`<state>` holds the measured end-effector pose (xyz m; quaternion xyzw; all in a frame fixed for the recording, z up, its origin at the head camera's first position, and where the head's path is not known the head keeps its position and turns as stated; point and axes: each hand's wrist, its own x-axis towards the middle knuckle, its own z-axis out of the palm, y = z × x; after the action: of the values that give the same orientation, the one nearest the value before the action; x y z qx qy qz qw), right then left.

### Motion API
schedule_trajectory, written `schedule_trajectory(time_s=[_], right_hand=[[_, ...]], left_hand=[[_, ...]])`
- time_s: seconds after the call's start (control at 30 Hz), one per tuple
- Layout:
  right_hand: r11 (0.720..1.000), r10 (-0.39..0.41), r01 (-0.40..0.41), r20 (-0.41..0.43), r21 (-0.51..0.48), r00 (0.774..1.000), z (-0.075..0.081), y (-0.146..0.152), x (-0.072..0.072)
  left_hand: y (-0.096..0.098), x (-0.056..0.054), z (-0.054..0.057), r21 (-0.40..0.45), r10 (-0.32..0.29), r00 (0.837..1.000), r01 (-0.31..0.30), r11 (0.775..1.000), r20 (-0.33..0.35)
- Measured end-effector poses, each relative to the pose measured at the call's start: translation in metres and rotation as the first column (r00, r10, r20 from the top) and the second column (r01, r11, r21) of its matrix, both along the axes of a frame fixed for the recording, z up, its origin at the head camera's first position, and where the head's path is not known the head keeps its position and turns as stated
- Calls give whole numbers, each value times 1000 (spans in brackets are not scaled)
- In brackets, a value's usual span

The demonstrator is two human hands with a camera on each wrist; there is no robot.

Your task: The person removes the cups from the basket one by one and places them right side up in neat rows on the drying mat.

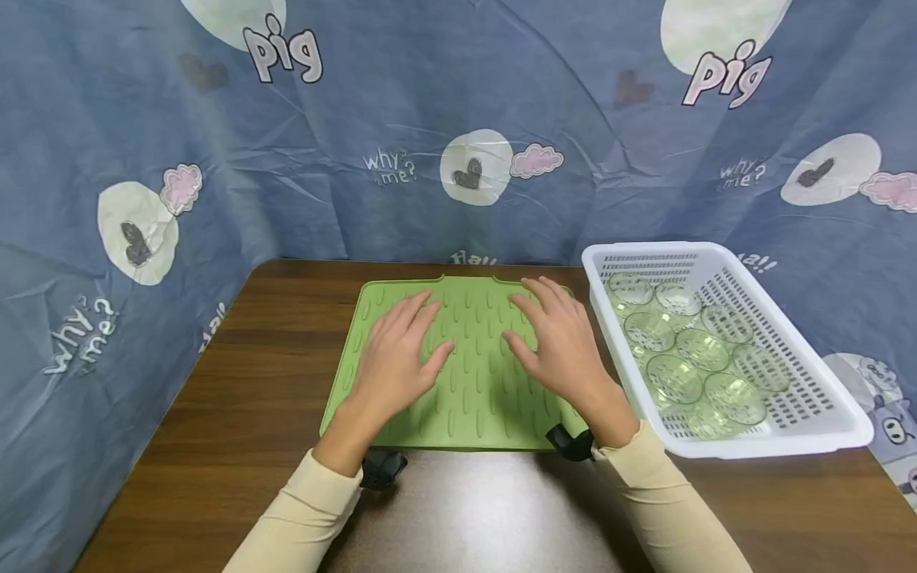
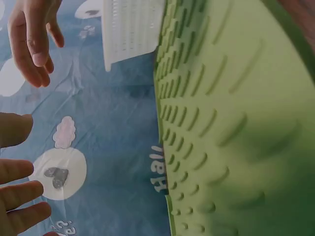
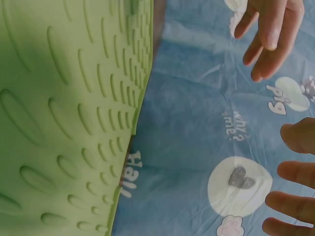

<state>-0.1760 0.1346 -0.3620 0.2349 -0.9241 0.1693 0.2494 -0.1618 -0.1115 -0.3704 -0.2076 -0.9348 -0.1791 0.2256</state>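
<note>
A green mat (image 1: 469, 382) with raised oval ridges lies flat on the wooden table. Over its left part hovers my left hand (image 1: 397, 358), fingers spread and relaxed, holding nothing. My right hand (image 1: 559, 342) is above the mat's right part, likewise with loose, parted fingers and nothing in them. Both wrist views show the ridged mat surface (image 2: 236, 98) close by, with the fingers (image 3: 295, 206) apart from it. To the right of my right hand stands a white plastic basket (image 1: 824, 398) holding several clear green-tinted glasses (image 1: 702, 350).
The wooden table (image 1: 236, 414) extends around the mat on its left and front. A blue printed cloth (image 1: 401, 95) hangs behind the table and along its sides. The basket's left wall comes close to my right forearm.
</note>
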Motion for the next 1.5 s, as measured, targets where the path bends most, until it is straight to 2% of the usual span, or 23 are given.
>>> schedule_trajectory(time_s=[0.17, 0.4, 0.6, 0.87, 1.0, 1.13, 1.3, 1.5], right_hand=[[999, 28, -28, -7, -15, 1000, 0, -2, 2], [998, 57, -58, -47, -21, 997, -3, -2, 1], [996, 83, -85, -64, -22, 994, -3, -3, 3], [994, 106, -106, 6, -8, 994, 0, -4, 10], [987, 159, -158, 25, -29, 987, 2, -6, 13], [968, 239, -230, 94, -100, 966, 3, -9, 19], [932, 342, -304, 200, -198, 918, 0, -13, 27], [898, 421, -363, 248, -247, 872, -5, -16, 35]], left_hand=[[-20, 7, 1, 54, -79, 994, 74, 996, 77], [-44, 20, -2, 10, -138, 986, 138, 990, 95], [-75, 34, -11, -14, -116, 985, 119, 993, 130], [-117, 46, -28, -39, -97, 973, 108, 993, 209], [-130, 52, -37, -49, -91, 970, 104, 993, 224], [-138, 58, -44, -53, -91, 971, 105, 993, 220], [-143, 63, -54, -54, -87, 970, 101, 993, 225], [-144, 65, -63, -68, -81, 973, 98, 993, 216]])
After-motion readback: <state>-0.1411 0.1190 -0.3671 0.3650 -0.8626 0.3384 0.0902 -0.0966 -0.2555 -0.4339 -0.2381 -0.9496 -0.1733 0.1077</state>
